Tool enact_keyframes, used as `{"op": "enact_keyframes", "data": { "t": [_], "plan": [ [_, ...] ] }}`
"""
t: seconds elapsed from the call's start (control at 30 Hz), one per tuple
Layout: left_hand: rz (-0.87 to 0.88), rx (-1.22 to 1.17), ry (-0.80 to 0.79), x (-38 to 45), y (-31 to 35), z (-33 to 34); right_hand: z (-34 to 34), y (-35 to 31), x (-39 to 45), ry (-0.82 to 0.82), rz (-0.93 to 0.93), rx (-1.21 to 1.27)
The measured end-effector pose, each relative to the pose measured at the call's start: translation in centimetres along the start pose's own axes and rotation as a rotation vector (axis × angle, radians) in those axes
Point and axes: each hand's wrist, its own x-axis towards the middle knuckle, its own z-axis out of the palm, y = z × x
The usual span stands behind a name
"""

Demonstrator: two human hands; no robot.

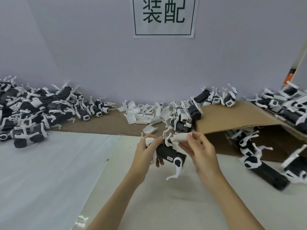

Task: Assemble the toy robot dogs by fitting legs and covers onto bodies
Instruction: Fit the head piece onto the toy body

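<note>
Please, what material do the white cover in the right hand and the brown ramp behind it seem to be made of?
The small white rectangular cover, pinched by the right hand, looks like moulded plastic with a smooth matt finish: crisp edges and a thin slot. The bent brown ramp sheet looks like cardboard: dull tan, with a raw cut edge. Neither can be confirmed by sight alone.

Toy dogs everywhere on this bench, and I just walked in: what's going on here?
A person is assembling toy robot dogs. The left hand grips a black dog body with white legs already on, held above the table. The right hand pinches a white cover just above the body, not yet fitted. Loose covers lie by the wall, and heaps of dogs lie to either side.
</note>
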Motion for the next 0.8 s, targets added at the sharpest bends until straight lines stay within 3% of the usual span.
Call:
{"op": "enact_keyframes", "data": {
  "t": [0.2, 0.37, 0.67, 0.73, 0.8],
  "plan": [
    [-0.068, 0.006, 0.019, 0.2, -0.3, -0.2, 0.4, -0.3, -0.1, 0.071, 0.249, 0.397],
    [-0.114, 0.043, 0.068, 0.5, -0.8, -0.3, 0.3, -0.6, -0.5, 0.006, 0.327, 0.391],
    [-0.151, 0.113, 0.038, 0.2, -0.7, 0.1, 0.8, -0.4, -0.9, 0.05, 0.238, 0.187],
    [-0.137, 0.134, 0.028, 0.1, -0.7, 0.2, 0.8, -0.4, -1.2, -0.033, 0.175, 0.034],
    [-0.126, 0.146, 0.028, 0.0, -0.7, 0.3, 0.8, -0.2, -1.5, -0.086, 0.029, -0.269]
  ]
}}
